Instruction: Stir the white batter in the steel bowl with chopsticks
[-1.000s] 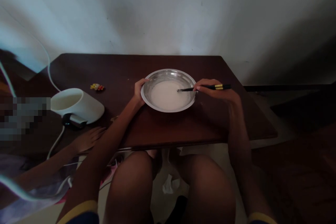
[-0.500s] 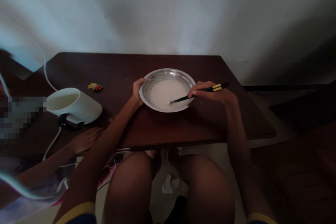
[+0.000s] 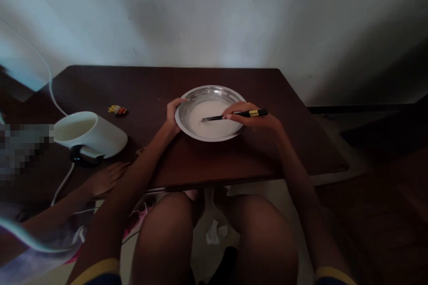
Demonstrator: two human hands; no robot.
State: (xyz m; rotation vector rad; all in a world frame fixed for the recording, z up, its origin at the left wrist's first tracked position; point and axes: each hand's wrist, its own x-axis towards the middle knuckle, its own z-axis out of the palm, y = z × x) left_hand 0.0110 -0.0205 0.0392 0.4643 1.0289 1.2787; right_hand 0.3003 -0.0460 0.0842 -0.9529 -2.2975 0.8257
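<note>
A shallow steel bowl [image 3: 219, 92] stands on the dark brown table, with a pale, milky batter-like mixture [image 3: 214, 130] in it. My left hand [image 3: 173, 113] grips the bowl's left rim, thumb over the edge and fingers around the outside. Black chopsticks [image 3: 249, 113] with gold bands are held in my right hand [image 3: 245, 113], which is over the right side of the bowl. The chopsticks lean low to the left, and their tips dip into the mixture near its middle.
A white, cup-shaped appliance [image 3: 107, 133] with a cord is at the left of the table [image 3: 200, 167]. Behind it lies a small yellow and red toy figure [image 3: 117, 110]. Another person's hand [image 3: 106, 178] rests at the front left edge. A wall [image 3: 200, 18] stands behind the table.
My right hand has moved left over the bowl, carrying the chopstick tips from the mixture's front right toward its middle. My left hand keeps its hold on the rim.
</note>
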